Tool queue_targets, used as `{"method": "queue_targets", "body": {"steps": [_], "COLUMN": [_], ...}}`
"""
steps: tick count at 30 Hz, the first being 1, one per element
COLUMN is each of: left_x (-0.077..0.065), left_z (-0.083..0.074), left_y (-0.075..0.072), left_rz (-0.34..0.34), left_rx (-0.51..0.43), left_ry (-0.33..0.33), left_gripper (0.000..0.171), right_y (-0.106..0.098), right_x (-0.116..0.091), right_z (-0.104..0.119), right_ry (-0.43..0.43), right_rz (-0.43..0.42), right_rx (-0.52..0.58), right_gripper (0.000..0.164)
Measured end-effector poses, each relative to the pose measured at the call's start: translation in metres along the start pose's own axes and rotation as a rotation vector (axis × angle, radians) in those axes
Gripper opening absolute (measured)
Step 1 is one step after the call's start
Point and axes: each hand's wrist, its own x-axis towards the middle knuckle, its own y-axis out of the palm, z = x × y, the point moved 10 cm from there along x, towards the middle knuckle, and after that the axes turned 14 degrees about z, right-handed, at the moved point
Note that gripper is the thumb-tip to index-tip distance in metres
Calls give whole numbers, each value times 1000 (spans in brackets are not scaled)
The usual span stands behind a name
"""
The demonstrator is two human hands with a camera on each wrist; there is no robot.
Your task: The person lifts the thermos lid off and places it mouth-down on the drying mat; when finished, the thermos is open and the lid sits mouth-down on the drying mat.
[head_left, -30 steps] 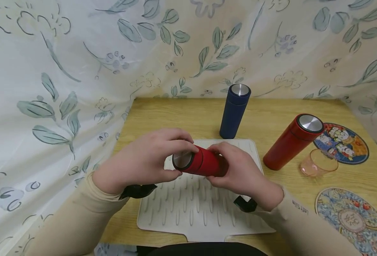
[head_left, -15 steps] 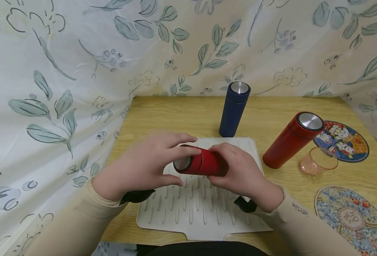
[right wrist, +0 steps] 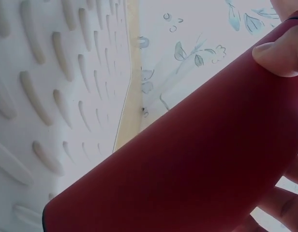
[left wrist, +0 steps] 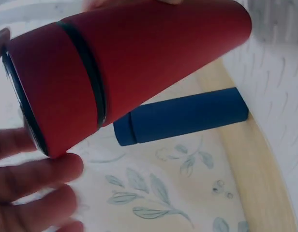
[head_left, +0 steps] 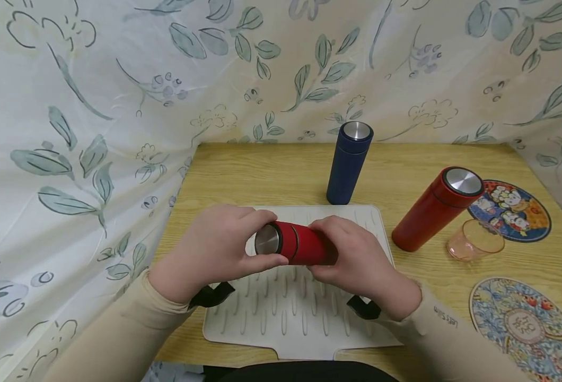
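Observation:
A red thermos flask is held tilted above the white ridged mat, its steel-topped lid facing left. My right hand grips the flask's body, with the thumb pressed along its side in the right wrist view. At the lid end, my left hand pinches the lid between thumb and fingers. In the left wrist view its fingertips lie right at the lid's edge, and a dark ring shows between lid and body.
The white mat lies on the wooden table. A blue flask stands behind it. To the right are a second red flask, a pink glass and two round patterned mats, one multicoloured, one bluish.
My left fingers were on the lid, then spread off it half a second ago, and now close round it again, with the hand turned. The right hand keeps its grip on the flask.

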Motion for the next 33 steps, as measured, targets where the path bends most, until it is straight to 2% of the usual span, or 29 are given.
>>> {"method": "queue_targets", "body": {"steps": [1, 3, 7, 10, 13, 17, 20, 22, 24, 26, 30, 33], "left_x": [0, -1, -5, -6, -6, -6, -6, -6, -7, -8, -10, -9], "left_z": [0, -3, -16, -22, -19, -7, 0, 2, -1, -6, -19, -20], "left_y": [1, 4, 11, 12, 10, 9, 10, 12, 17, 23, 28, 28], "left_rz": [7, 46, 124, 118, 82, 49, 29, 23, 42, 68, 81, 59], "left_rx": [16, 15, -2, 1, -35, -124, -123, -102, -84, -83, -95, -104], "left_ry": [-7, 21, 130, 168, 144, 47, -41, -75, -64, -21, 81, 88], "left_gripper": [67, 72, 72, 64, 57, 55, 53, 59, 67, 70, 60, 59], "right_y": [0, 0, 1, 2, 2, 2, 2, 2, 3, 4, 4, 4], "right_x": [0, -2, -4, -5, -4, -2, -2, -1, -2, -2, -4, -5], "right_z": [-1, -4, -9, -10, -9, -5, -1, -1, -1, -3, -5, -5], "right_ry": [3, 15, 30, 23, 15, -5, -22, -25, -18, -7, 0, -8], "right_rz": [-2, -4, -11, -15, -13, -4, 0, 3, 7, 7, 1, -3], "right_rx": [-3, -3, -8, -12, -22, -37, -51, -56, -59, -61, -67, -68], "right_gripper": [70, 70, 69, 69, 69, 70, 71, 71, 71, 71, 70, 69]}}
